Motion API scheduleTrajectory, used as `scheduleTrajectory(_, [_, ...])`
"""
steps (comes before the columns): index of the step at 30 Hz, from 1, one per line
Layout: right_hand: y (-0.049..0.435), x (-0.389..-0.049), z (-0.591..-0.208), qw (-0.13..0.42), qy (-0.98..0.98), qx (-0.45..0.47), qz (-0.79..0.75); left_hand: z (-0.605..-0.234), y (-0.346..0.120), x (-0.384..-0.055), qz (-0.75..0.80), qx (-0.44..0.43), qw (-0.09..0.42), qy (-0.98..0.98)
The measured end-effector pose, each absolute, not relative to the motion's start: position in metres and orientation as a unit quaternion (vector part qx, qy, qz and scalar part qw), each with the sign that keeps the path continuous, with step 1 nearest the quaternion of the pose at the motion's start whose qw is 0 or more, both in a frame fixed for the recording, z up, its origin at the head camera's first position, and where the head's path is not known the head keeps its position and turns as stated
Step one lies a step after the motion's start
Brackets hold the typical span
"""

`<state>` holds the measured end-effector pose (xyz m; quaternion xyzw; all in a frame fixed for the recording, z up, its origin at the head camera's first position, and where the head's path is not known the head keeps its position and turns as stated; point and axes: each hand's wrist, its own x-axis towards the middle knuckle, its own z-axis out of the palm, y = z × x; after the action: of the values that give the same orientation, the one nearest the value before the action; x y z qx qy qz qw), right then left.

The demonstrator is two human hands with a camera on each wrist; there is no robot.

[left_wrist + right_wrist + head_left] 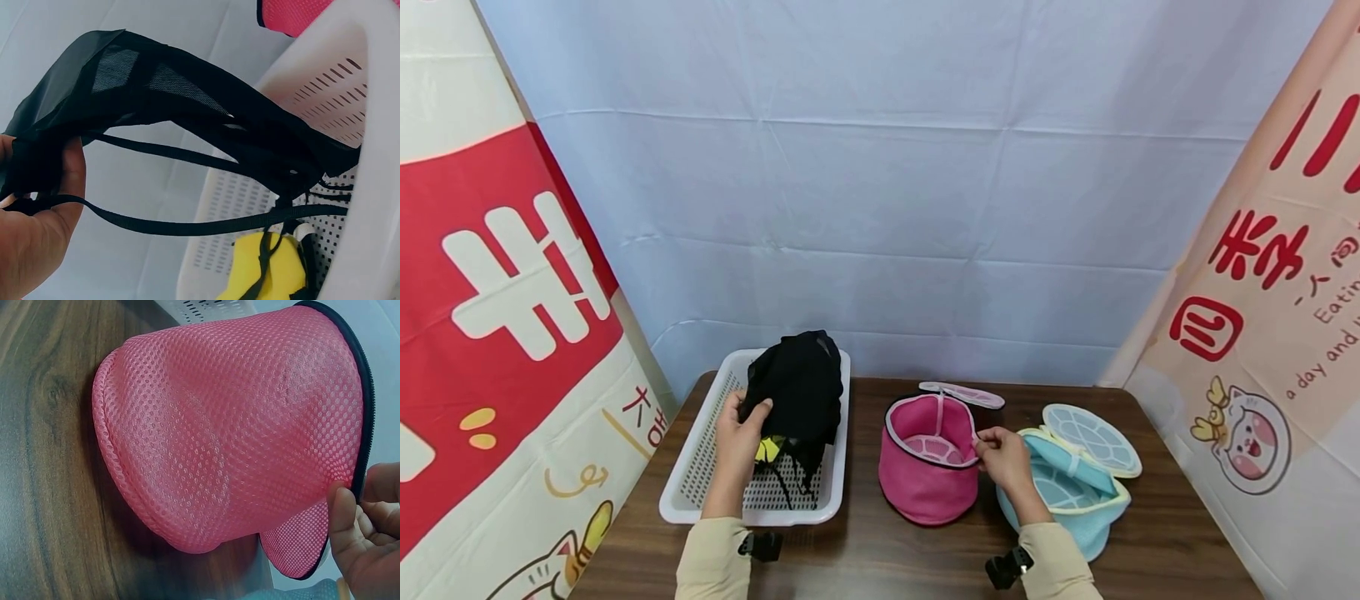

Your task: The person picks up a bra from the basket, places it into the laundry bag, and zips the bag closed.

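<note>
My left hand (739,437) pinches a black garment (797,387) with thin straps and sheer mesh panels, holding it up over the white basket (670,507). In the left wrist view the garment (169,87) arches away from the fingers, and its straps hang toward the basket. My right hand (1006,460) pinches the zippered rim of a pink mesh laundry bag (928,492), thumb outside. The bag stands upright with its round lid (966,395) folded back. In the right wrist view the bag's dark zipper edge runs to the fingertips.
A blue mesh laundry bag (1093,529) with yellow trim stands at the right, its lid (1093,437) flipped back. Something yellow (265,265) lies in the basket beneath the garment. All stand on a brown wooden table (880,567), with a pale cloth (880,208) hanging behind.
</note>
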<state>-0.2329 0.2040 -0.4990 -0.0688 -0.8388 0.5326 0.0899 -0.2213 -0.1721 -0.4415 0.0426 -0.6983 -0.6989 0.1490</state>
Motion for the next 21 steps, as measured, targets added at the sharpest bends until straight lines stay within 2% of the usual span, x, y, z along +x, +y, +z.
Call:
scheduleTrajectory(12, [0.203,-0.234,-0.500,0.088,-0.834,-0.073,0.540,-0.424,-0.165,-0.220,-0.722,0.029,0.193,-0.664])
scheduleTrajectory(21, [0.203,-0.235,-0.501,0.085,-0.832,-0.073,0.544,-0.415,-0.160,-0.224,-0.728,0.008,0.193,-0.657])
